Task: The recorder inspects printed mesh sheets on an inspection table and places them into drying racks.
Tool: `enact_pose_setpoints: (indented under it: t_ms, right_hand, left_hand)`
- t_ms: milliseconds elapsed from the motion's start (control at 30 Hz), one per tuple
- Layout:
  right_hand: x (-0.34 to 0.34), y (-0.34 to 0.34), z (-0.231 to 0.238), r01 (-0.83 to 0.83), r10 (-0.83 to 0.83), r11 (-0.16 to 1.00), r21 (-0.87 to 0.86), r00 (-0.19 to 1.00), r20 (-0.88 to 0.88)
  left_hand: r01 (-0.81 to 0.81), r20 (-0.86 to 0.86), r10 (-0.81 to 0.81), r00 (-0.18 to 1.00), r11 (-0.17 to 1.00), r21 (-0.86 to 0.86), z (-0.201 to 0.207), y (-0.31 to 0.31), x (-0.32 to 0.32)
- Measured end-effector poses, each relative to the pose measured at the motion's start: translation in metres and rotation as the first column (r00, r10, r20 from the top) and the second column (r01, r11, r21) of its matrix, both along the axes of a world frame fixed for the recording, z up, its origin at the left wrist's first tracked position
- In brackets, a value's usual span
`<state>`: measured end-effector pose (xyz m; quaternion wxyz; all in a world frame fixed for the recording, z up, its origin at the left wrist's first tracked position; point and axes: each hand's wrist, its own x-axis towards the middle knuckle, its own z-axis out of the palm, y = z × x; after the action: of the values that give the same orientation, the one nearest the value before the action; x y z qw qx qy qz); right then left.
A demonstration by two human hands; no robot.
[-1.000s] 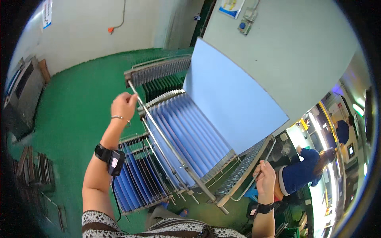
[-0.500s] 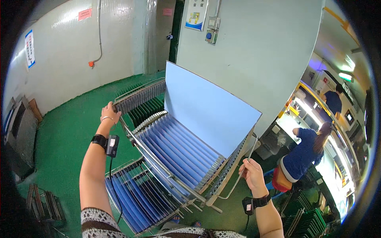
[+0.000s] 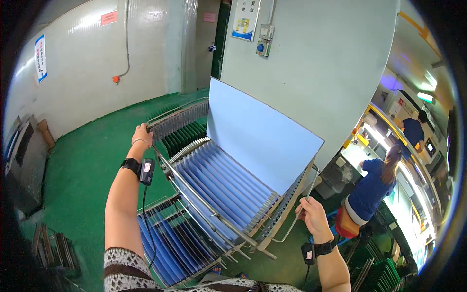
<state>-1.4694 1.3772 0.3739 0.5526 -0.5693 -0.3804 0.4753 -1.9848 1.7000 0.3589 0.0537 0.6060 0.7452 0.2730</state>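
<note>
In front of me stands a metal rack (image 3: 219, 217) holding a row of thin blue panels (image 3: 221, 175) set edgewise in its slots. One large light-blue panel (image 3: 262, 134) rises upright along the far side. My left hand (image 3: 141, 136) is closed on the rack's left end, beside its slotted rail. My right hand (image 3: 313, 214) is closed round a bent wire handle (image 3: 293, 225) at the rack's right end. Below, nearer me, a second rack level holds darker blue panels (image 3: 158, 250). Both wrists carry strapped-on black boxes.
At right a co-worker in blue (image 3: 367, 190) sits at a brightly lit bench (image 3: 357, 155); another person (image 3: 413, 131) is beyond. Green racks (image 3: 379, 275) stand low right, metal frames (image 3: 53, 250) low left. A grey cabinet (image 3: 26, 165) is by the left wall.
The rack, its panels and both hands appear slightly farther right in view, and the walls shift the same way. Both hands keep their hold.
</note>
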Motion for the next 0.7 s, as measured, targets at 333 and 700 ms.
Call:
enact_pose_setpoints:
  t_ms: [333,700]
  right_hand:
    - [-0.005,-0.002,-0.002,0.022,-0.013,0.999,0.049,0.985,-0.174]
    - [-0.034,-0.024,0.001,0.058,-0.056,0.998,0.007,0.985,-0.162]
  left_hand:
    - [-0.049,-0.225,0.016,0.974,0.989,-0.140,0.040,-0.021,0.038]
    - [0.098,-0.311,-0.159,0.937,0.975,-0.201,0.050,0.025,0.046]
